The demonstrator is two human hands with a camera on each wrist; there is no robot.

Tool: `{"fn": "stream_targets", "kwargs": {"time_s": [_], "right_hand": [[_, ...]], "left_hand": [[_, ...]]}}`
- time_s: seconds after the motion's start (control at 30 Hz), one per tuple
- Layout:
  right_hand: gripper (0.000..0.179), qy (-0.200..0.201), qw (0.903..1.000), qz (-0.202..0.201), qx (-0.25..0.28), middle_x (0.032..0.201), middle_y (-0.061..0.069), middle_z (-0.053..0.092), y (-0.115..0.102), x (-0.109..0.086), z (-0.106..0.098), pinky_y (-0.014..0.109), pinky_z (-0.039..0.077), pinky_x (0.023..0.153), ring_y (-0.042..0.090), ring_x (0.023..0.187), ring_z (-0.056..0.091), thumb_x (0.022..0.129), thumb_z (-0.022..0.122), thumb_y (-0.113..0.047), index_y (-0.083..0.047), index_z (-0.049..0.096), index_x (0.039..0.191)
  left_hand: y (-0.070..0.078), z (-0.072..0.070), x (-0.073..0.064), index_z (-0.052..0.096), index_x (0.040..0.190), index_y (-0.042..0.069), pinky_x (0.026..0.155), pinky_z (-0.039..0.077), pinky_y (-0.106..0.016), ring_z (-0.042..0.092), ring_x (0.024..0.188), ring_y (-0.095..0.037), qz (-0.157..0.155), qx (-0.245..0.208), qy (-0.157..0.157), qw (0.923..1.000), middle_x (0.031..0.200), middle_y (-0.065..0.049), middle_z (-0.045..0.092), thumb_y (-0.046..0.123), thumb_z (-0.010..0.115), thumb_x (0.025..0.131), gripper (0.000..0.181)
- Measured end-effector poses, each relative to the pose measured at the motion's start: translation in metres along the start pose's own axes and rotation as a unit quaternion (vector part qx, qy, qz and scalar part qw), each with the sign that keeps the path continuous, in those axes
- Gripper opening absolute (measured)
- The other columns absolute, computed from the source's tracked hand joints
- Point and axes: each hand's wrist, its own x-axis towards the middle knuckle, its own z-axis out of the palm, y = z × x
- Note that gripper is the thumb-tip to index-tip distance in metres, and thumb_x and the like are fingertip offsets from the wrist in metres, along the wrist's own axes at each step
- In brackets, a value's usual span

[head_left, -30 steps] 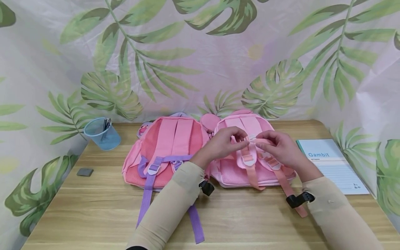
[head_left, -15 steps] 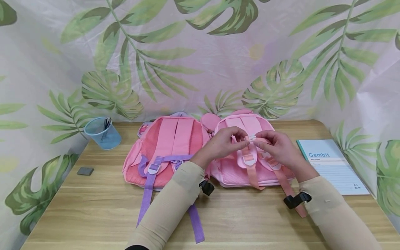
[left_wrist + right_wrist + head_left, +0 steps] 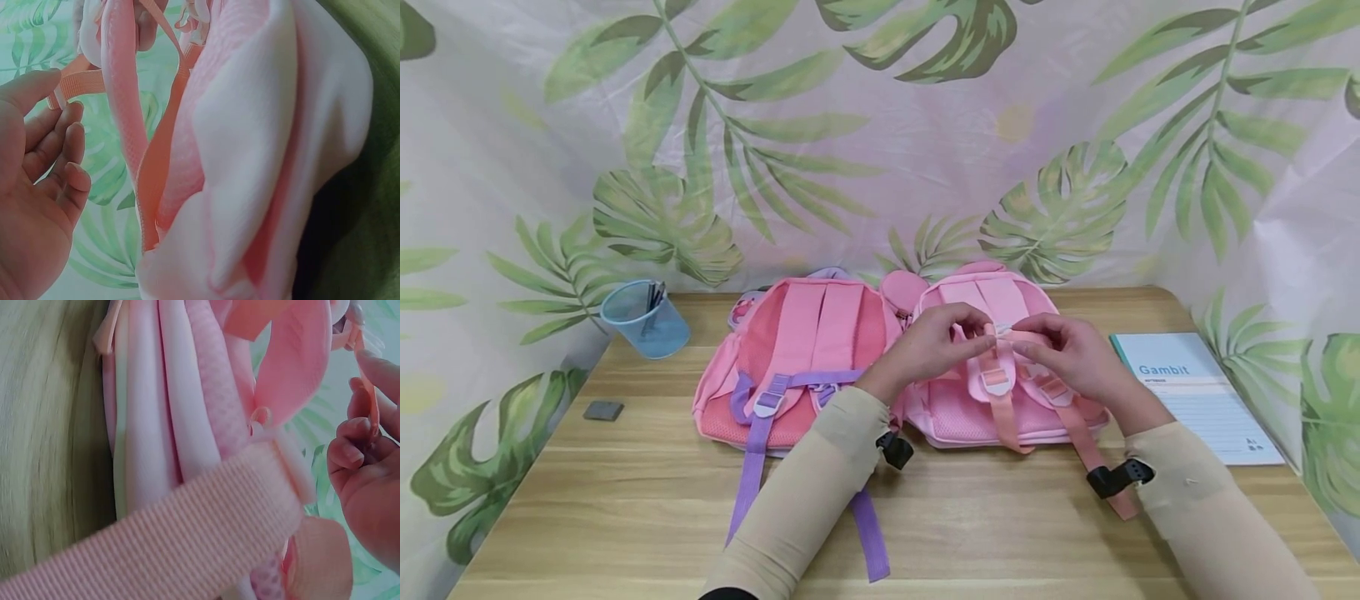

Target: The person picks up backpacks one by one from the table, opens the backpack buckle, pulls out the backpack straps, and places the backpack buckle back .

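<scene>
Two pink backpacks lie side by side, straps facing up. Over the right backpack [image 3: 943,417], both hands meet at a small white buckle [image 3: 1002,331] on its orange chest strap. My left hand [image 3: 934,342] pinches the strap's left end between thumb and index finger; in the left wrist view, orange webbing [image 3: 84,82] runs from those fingertips. From the other side, my right hand [image 3: 1069,352] pinches the orange strap [image 3: 369,384], which passes between thumb and fingers in the right wrist view. Fingers partly cover the buckle, so I cannot tell whether its halves are joined.
The left backpack [image 3: 801,321] has purple straps [image 3: 871,537] trailing over the table [image 3: 625,517]. A blue mesh pen cup [image 3: 658,329] and a grey eraser-like block [image 3: 603,410] are at left. A notebook [image 3: 1206,417] lies at right.
Both hands stay at the white buckle. My right hand and wrist shifted slightly left, then back right. The backpacks have not moved.
</scene>
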Motion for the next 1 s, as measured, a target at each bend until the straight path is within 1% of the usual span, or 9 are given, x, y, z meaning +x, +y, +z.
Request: {"fn": "stream_targets", "kwargs": {"time_s": [0.07, 0.17, 0.3, 0.43, 0.57, 0.67, 0.77, 0.9, 1.0], "right_hand": [[0.041, 0.003, 0.9999, -0.005, -0.010, 0.111, 0.011, 0.069, 0.002, 0.000, -0.001, 0.022, 0.052, 0.069, 0.020, 0.093, 0.058, 0.101, 0.077, -0.036, -0.012, 0.071, 0.134], [0.040, 0.006, 1.0000, -0.006, -0.003, 0.108, 0.012, 0.070, 0.004, 0.001, 0.000, 0.022, 0.051, 0.068, 0.019, 0.090, 0.058, 0.102, 0.077, -0.036, -0.012, 0.072, 0.133], [0.040, 0.013, 0.9999, -0.001, 0.008, 0.110, 0.015, 0.074, 0.004, 0.002, 0.002, 0.023, 0.053, 0.065, 0.023, 0.087, 0.062, 0.102, 0.077, -0.036, -0.010, 0.071, 0.132], [0.043, 0.013, 0.9996, 0.004, 0.024, 0.111, 0.018, 0.074, 0.004, 0.003, 0.005, 0.026, 0.058, 0.065, 0.027, 0.087, 0.067, 0.102, 0.077, -0.035, -0.008, 0.069, 0.134], [0.045, 0.007, 0.9992, 0.007, 0.038, 0.108, 0.020, 0.072, 0.002, 0.005, 0.006, 0.028, 0.060, 0.068, 0.025, 0.087, 0.067, 0.103, 0.076, -0.032, -0.005, 0.067, 0.138], [0.045, 0.003, 0.9990, 0.008, 0.044, 0.102, 0.017, 0.069, 0.000, 0.005, 0.006, 0.025, 0.056, 0.067, 0.019, 0.085, 0.063, 0.104, 0.076, -0.028, -0.003, 0.066, 0.140], [0.046, -0.004, 0.9984, 0.014, 0.055, 0.100, 0.008, 0.068, -0.003, 0.005, 0.004, 0.023, 0.054, 0.069, 0.013, 0.085, 0.060, 0.103, 0.076, -0.026, -0.003, 0.065, 0.142], [0.048, -0.009, 0.9961, 0.032, 0.082, 0.111, -0.002, 0.070, -0.007, 0.003, 0.000, 0.024, 0.059, 0.081, 0.010, 0.093, 0.065, 0.103, 0.077, -0.030, -0.006, 0.066, 0.143], [0.047, -0.013, 0.9907, 0.039, 0.130, 0.114, -0.008, 0.072, -0.008, 0.004, -0.003, 0.024, 0.060, 0.086, 0.011, 0.097, 0.069, 0.104, 0.075, -0.029, -0.002, 0.066, 0.142]], "left_hand": [[-0.001, 0.000, 0.000, 0.075, 0.116, 0.014, 0.084, 0.050, -0.024, 0.062, 0.096, -0.012, -0.002, -0.005, 0.000, 1.0000, 0.104, 0.000, 0.071, 0.028, 0.075, 0.103, 0.019], [-0.001, 0.000, 0.001, 0.075, 0.116, 0.013, 0.085, 0.050, -0.024, 0.062, 0.096, -0.012, -0.005, -0.011, -0.002, 0.9999, 0.104, -0.001, 0.071, 0.029, 0.075, 0.103, 0.021], [-0.001, 0.000, 0.001, 0.075, 0.117, 0.012, 0.086, 0.050, -0.024, 0.062, 0.097, -0.013, -0.008, -0.016, -0.005, 0.9998, 0.104, -0.002, 0.071, 0.030, 0.075, 0.103, 0.023], [-0.001, 0.000, 0.001, 0.075, 0.116, 0.012, 0.085, 0.049, -0.024, 0.062, 0.096, -0.013, -0.007, -0.018, -0.004, 0.9998, 0.104, -0.002, 0.071, 0.029, 0.075, 0.103, 0.022], [-0.002, 0.000, 0.001, 0.075, 0.114, 0.013, 0.084, 0.049, -0.023, 0.062, 0.096, -0.012, -0.004, -0.015, -0.005, 0.9999, 0.104, -0.001, 0.071, 0.029, 0.075, 0.103, 0.019], [-0.002, 0.000, 0.001, 0.075, 0.114, 0.014, 0.084, 0.049, -0.023, 0.061, 0.097, -0.012, -0.002, -0.012, -0.007, 0.9999, 0.105, 0.000, 0.070, 0.030, 0.075, 0.103, 0.019], [-0.002, 0.001, 0.001, 0.075, 0.113, 0.015, 0.083, 0.049, -0.023, 0.061, 0.097, -0.012, 0.001, -0.007, -0.006, 1.0000, 0.104, 0.000, 0.070, 0.029, 0.076, 0.103, 0.018], [-0.001, 0.001, 0.001, 0.075, 0.112, 0.015, 0.083, 0.049, -0.023, 0.061, 0.096, -0.013, 0.002, -0.001, -0.004, 1.0000, 0.103, 0.000, 0.069, 0.028, 0.077, 0.103, 0.016], [-0.001, 0.001, 0.001, 0.076, 0.112, 0.015, 0.083, 0.050, -0.023, 0.061, 0.095, -0.013, 0.003, 0.001, -0.002, 1.0000, 0.103, 0.000, 0.070, 0.027, 0.077, 0.102, 0.017]]}}
